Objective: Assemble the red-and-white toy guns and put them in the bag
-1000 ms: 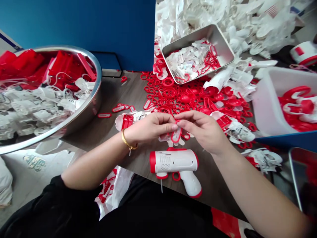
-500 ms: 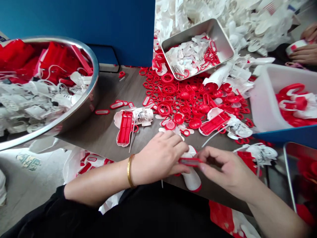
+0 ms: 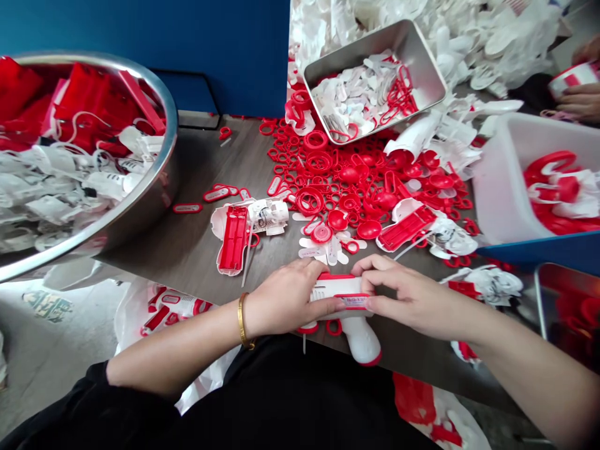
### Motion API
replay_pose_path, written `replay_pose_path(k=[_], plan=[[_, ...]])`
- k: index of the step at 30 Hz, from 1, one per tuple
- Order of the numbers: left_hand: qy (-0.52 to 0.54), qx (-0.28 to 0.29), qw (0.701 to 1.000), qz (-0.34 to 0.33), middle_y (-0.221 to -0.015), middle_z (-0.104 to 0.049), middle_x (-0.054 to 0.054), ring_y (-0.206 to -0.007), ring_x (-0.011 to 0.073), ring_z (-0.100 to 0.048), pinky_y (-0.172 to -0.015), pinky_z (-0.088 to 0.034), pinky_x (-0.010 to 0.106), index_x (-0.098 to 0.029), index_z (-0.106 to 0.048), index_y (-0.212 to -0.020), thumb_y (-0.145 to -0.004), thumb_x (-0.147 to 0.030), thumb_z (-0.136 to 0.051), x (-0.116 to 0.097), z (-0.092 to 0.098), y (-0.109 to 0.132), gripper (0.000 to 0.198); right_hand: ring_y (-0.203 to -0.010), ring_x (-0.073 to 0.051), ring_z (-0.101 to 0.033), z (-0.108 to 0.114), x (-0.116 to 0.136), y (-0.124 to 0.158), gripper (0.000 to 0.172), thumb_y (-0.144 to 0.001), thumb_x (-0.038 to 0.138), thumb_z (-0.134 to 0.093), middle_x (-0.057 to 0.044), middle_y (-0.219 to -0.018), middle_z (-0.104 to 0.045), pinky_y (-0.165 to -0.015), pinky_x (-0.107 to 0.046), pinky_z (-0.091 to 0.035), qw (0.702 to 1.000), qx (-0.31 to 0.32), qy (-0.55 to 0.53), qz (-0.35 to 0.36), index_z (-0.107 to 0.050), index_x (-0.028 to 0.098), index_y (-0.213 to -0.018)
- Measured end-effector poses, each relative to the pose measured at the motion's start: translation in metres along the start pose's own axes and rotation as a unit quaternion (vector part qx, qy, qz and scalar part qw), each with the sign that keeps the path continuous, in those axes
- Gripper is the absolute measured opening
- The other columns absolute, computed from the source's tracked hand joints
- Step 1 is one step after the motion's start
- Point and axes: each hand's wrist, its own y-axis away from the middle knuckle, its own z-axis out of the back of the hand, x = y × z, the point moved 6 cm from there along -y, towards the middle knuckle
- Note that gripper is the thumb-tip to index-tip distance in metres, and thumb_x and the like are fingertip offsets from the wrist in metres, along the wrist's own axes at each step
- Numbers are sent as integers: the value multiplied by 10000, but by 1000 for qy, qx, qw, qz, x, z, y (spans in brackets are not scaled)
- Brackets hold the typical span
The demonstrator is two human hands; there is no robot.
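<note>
A white toy gun [image 3: 360, 340] with red trim lies on its side at the table's front edge, its handle pointing down towards me. My left hand [image 3: 288, 303] is closed round the barrel end, with the thumb along the lower side. From the other side, my right hand [image 3: 398, 290] grips the rear of the body with thumb and fingers. A red-framed label plate [image 3: 355, 302] with small lettering sits along the gun's side, touched by both thumbs. Open toy gun halves with a red battery box [image 3: 234, 240] and wiring lie to the left; a similar one [image 3: 407, 229] lies to the right.
Red rings and small parts [image 3: 319, 162] are heaped beyond my hands, beside a metal tray [image 3: 429, 65] of white labels. A large steel bowl [image 3: 171, 134] stands left, a translucent bin [image 3: 497, 181] right. Another person's hand [image 3: 584, 100] holds a part at far right.
The label plate has gone from between my hands, held above the gun, down onto the gun's side. My left hand has shifted down and left, uncovering the body and some white labels.
</note>
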Motion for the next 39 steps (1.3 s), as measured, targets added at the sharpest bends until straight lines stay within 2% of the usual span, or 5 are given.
replay_pose_path(k=[15,24,30,33,39], plan=[[56,11,998,15,-1040,-617,95,-959,257,-602,-830,-492,401,-152,-543,-1076,-818,-527,-610,0,-3,0,460,-1071,-225,-533,1,10,-4,190,-835,397,-591,-41,-1124,-546,-921,-377,-414,993,102,64,-4,-565,219,-770],[-5,-9,1000,-16,-1042,-630,128,-977,310,-613,-830,-504,415,-142,-555,-1072,-594,-608,-781,0,-5,-1,705,-769,-213,-541,4,-6,-34,484,-586,536,-768,-18,-842,-561,-603,-296,-398,954,242,155,-88,-478,213,-801],[112,-132,979,-106,-1096,-663,96,-957,207,-650,-836,-504,294,-154,-501,-1233,-908,-451,-516,-2,-3,22,441,-1015,-273,-620,-4,3,-7,739,-697,667,-608,-101,-1162,-616,-808,-369,-508,970,92,-226,10,-453,207,-1254],[-2,-66,986,-152,-884,-698,65,-820,193,-656,-782,-500,287,-163,-638,-935,-932,-324,-466,-10,-7,29,235,-1100,-276,-599,-8,1,4,738,-716,567,-676,-118,-1257,-579,-912,-389,-494,977,-11,-208,35,-424,233,-1325],[-232,-141,958,94,-944,-691,56,-870,190,-645,-799,-495,314,-167,-653,-972,-946,-282,-440,28,94,-15,243,-1117,-294,-578,-3,-7,-12,577,-715,433,-698,-108,-1215,-566,-947,-458,-483,992,-59,106,34,-563,262,-1249]])
